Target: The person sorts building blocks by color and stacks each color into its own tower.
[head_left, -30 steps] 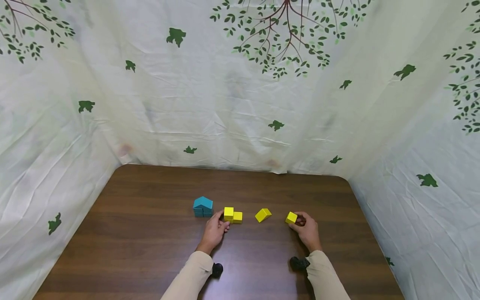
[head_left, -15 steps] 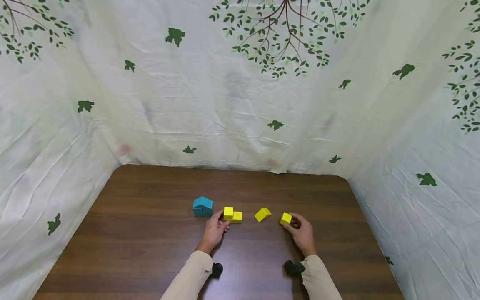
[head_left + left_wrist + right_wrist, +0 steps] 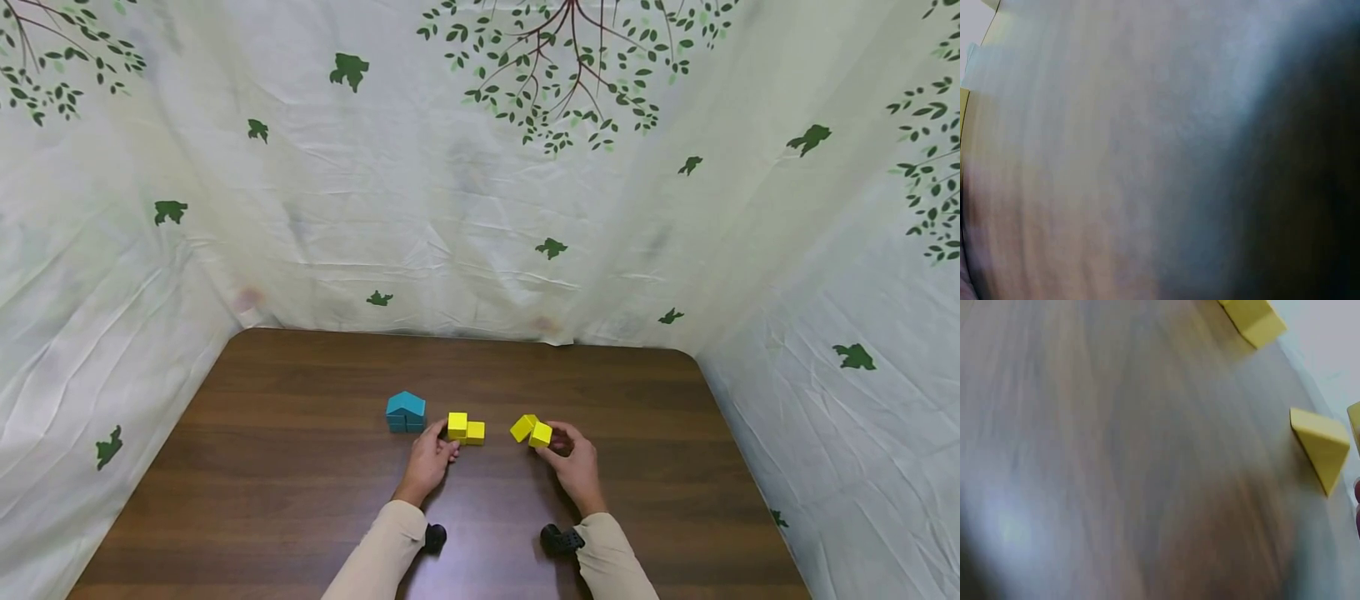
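Note:
My left hand (image 3: 427,467) is at the left end of a small group of yellow blocks, its thumb and fingers round the left ones. An upper yellow cube (image 3: 457,422) stands there above a partly hidden block, beside a lower yellow block (image 3: 476,432). My right hand (image 3: 576,467) pinches another yellow cube (image 3: 540,435) between thumb and fingers. That cube overlaps a yellow triangular block (image 3: 522,427) in the head view. In the right wrist view the triangular block (image 3: 1321,445) shows apart from the held cube (image 3: 1355,422), which is cut off at the edge.
Left of the yellow group stands a blue block house (image 3: 406,412) with a peaked top. The brown table (image 3: 315,500) meets a white leaf-printed cloth (image 3: 450,250) at the back and sides. The left wrist view is mostly blurred tabletop (image 3: 1085,156).
My right hand has carried its yellow cube leftward, up to the triangular block. The left hand and the blocks by it have stayed in place.

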`<state>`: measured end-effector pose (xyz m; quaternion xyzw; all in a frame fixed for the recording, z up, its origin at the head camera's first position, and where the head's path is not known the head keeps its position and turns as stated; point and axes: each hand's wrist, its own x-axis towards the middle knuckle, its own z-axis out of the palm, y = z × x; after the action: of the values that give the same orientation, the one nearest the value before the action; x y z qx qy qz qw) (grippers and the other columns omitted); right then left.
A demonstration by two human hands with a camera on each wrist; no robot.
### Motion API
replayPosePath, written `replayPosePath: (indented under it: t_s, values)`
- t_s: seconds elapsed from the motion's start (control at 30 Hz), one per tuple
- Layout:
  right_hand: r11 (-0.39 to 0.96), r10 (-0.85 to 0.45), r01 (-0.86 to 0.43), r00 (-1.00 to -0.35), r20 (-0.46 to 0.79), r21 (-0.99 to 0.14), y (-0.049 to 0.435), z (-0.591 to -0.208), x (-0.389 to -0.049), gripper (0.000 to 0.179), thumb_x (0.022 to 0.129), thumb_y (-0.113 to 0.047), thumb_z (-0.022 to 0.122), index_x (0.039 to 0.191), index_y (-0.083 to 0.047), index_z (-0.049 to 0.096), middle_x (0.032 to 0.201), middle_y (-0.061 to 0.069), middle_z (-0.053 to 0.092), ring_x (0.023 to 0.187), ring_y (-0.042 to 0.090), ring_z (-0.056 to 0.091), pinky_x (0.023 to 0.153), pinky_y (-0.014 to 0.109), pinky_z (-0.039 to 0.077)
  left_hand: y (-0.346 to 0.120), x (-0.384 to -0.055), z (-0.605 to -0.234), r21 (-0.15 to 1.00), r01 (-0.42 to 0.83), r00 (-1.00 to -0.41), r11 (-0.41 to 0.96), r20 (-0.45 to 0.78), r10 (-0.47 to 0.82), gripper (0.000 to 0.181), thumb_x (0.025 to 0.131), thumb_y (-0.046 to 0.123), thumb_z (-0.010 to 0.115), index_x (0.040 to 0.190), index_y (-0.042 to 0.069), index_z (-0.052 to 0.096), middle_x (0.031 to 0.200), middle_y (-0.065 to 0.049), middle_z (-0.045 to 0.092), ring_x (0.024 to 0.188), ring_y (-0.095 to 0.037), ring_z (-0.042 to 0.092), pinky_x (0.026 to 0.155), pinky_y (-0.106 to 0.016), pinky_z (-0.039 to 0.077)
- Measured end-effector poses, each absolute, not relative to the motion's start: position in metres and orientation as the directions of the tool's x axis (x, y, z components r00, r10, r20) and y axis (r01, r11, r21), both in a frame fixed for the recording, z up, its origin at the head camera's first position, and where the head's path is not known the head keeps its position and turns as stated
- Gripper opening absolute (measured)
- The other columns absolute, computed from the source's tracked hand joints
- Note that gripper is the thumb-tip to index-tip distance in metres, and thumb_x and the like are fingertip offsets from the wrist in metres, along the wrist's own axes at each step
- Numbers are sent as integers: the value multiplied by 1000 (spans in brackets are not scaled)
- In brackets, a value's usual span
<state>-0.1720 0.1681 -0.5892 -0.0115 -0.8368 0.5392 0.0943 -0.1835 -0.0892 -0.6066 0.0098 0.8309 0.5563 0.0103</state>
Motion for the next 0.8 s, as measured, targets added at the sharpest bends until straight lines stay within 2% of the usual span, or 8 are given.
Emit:
replayPosePath:
  t_s: [0.27,0.4,0.57,0.8]
  values:
    - [398,88,-132,-980,181,-908,143,-588,-179,40,73,1,81,111,-1,67,97,12,68,83,23,63,76,29,52,-89,-183,-606,927,7,-1000,375,-4,27,48,90,-3,62,134,-13,44,94,-14,58,69,-18,63,65,-27,55]
    - [381,52,-162,-979,196,-910,131,-588,-183,39,73,2,80,110,0,67,98,13,68,84,25,63,77,34,53,-90,-183,-606,926,2,-1000,377,-8,23,49,90,-3,62,134,-13,44,95,-14,58,69,-17,63,65,-25,55]
    - [371,-9,-150,-987,158,-916,118,-586,-189,39,75,1,79,112,-3,67,102,11,68,88,25,64,80,42,53,-90,-183,-606,925,-2,-1000,379,-11,21,49,90,-3,62,135,-12,44,97,-15,58,69,-15,63,65,-24,54]
    - [358,-85,-180,-983,160,-916,105,-582,-195,39,76,1,79,113,-1,67,103,15,68,90,31,65,83,47,52,-90,-182,-606,924,7,-999,382,-5,32,48,91,-3,61,135,-12,44,94,-14,59,69,-17,63,65,-26,55]
